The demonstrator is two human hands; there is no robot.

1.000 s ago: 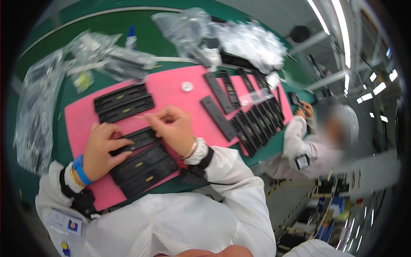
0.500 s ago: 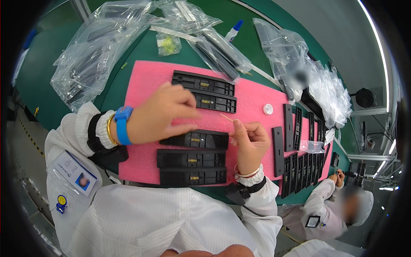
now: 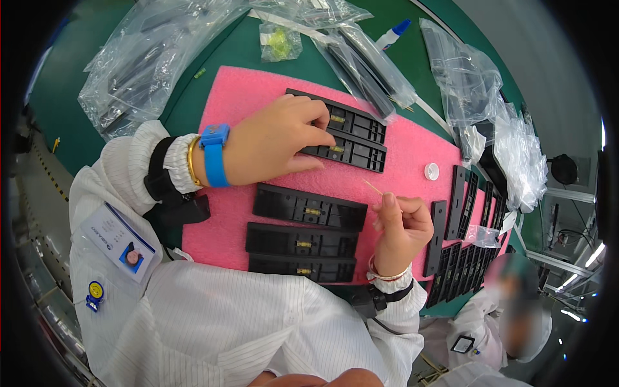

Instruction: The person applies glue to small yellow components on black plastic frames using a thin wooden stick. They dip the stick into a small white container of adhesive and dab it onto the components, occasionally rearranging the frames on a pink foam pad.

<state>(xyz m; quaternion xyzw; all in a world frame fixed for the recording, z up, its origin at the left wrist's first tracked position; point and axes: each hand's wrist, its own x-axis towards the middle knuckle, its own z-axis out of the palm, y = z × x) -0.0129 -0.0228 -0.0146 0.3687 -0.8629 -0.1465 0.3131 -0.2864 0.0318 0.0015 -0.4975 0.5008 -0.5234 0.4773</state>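
My left hand point(image 3: 277, 138), with a blue wrist strap, reaches over the left part of two black plastic bars point(image 3: 364, 157). Its fingers are bent, the thumb is apart, and I see nothing held; whether a fingertip touches the nearer bar is unclear. In my right hand point(image 3: 401, 235), thumb and fingers pinch a thin wooden toothpick point(image 3: 373, 187), its tip pointing up and left. Three more black bars point(image 3: 342, 215) lie closer to me. Small yellow-green bubble vials point(image 3: 304, 244) sit in the middles of the bars. All rest on a pink foam mat point(image 3: 222, 138).
A small white round cap point(image 3: 432, 171) sits on the mat's right. Further right stand several black bars point(image 3: 456, 258). Clear plastic bags point(image 3: 155, 58), a bag of yellow-green vials point(image 3: 279, 44) and a blue-capped bottle point(image 3: 393, 35) lie behind. A co-worker point(image 3: 490, 316) sits at right.
My left hand has come over the left part of the far bars. My right hand still pinches the toothpick. The whole view has shifted slightly.
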